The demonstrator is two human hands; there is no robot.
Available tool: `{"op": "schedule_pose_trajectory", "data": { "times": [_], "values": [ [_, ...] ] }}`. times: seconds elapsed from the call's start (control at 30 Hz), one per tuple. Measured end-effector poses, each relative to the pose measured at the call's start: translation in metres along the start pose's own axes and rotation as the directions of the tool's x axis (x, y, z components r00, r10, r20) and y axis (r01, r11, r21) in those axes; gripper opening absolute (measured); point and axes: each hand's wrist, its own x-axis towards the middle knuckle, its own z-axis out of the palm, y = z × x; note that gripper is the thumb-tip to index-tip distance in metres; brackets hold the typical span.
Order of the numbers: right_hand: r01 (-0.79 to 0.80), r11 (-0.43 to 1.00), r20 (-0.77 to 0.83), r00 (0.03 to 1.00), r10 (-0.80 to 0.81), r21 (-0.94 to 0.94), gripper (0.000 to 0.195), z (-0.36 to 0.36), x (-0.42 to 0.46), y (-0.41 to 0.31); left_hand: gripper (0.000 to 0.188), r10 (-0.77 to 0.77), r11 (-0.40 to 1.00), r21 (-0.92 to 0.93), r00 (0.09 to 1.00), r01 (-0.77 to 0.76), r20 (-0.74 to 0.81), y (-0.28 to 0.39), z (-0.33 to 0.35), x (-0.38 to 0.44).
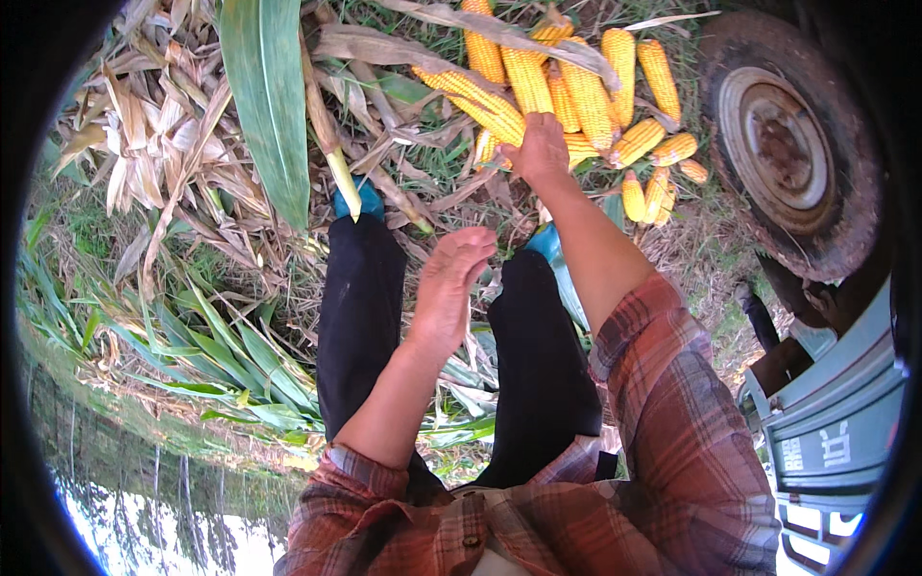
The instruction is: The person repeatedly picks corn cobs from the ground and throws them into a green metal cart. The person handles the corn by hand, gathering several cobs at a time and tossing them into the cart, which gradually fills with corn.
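Note:
My right hand (542,147) is stretched out to a loose pile of husked yellow corn ears and grips the near end of one ear of corn (527,81). Beside its fingers lies another corn ear (479,104) with dark gaps between kernel rows. A dry corn leaf (497,32) drapes across the pile. My left hand (455,284) hovers between my knees, loosely curled with nothing in it. Several shorter ears, among them a small corn ear (633,196), rest to the right of the pile.
A heap of dry husks (155,122) spreads at the upper left. A cut corn stalk (331,151) and a broad green leaf (270,108) extend towards my left foot. On the right stand a muddy vehicle wheel (778,137) and a blue-green vehicle body panel (839,425) bearing writing.

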Motion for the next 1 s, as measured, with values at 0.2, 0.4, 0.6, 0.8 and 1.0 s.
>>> {"op": "schedule_pose_trajectory", "data": {
  "times": [0.2, 0.4, 0.6, 0.8, 1.0],
  "values": [
    [0.007, 0.999, 0.106, 0.994, -0.013, 0.052, 0.053, -0.001, 0.006, -0.002, 0.031, -0.065, 0.987, -0.154, 0.993, 0.050, -0.095, 0.012, -0.004, 0.010],
    [-0.235, 0.638, 0.521, 0.798, -0.304, 0.733, 0.041, -0.055, -0.095, -0.004, 0.038, -0.049, 0.988, -0.150, 0.981, 0.020, -0.190, 0.021, -0.002, 0.017],
    [-0.241, 0.545, 0.483, 0.799, -0.359, 0.803, 0.048, -0.079, -0.043, -0.007, 0.041, 0.050, 0.975, -0.197, 0.963, -0.105, -0.265, 0.031, 0.000, 0.014],
    [-0.068, 0.981, -0.340, 0.932, 0.127, 0.180, 0.068, 0.023, 0.074, 0.010, 0.048, 0.108, 0.987, -0.094, 0.972, -0.130, -0.208, 0.035, 0.005, 0.012],
    [-0.073, 0.794, 0.141, 0.990, -0.016, 0.603, 0.060, -0.033, 0.012, 0.010, 0.054, 0.196, 0.980, -0.013, 0.974, -0.199, -0.112, 0.034, 0.015, 0.005]
  ]
}}
